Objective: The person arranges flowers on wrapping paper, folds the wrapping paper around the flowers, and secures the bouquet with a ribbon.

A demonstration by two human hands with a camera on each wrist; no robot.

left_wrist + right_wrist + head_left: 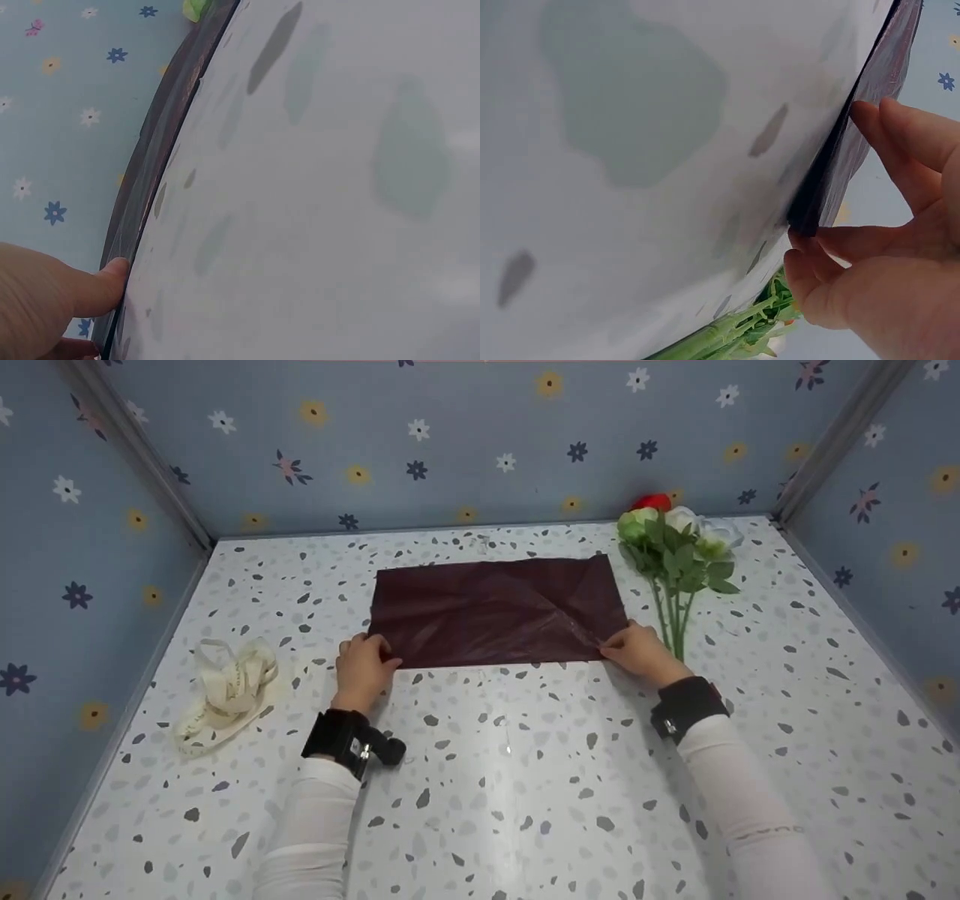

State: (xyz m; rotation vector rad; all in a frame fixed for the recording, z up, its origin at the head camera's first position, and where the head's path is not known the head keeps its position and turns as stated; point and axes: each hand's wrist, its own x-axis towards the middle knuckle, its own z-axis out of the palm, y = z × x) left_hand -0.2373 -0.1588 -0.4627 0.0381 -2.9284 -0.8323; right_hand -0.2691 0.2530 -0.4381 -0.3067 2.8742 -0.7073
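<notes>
Left grip (364,669) and right grip (641,651): near corners of the dark red sheet (480,615) pinched at each. Sheet is laid on the desk (480,780), between and just beyond both grips. Even outward tension should be applied; creases (559,619) near the right grip are best smoothed first.

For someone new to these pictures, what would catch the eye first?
Probably the dark maroon sheet on the speckled table, its near corners held by both hands. Next, perhaps, the flowers at the back right, one bright red; then the cream ribbon heaped at left.
</notes>
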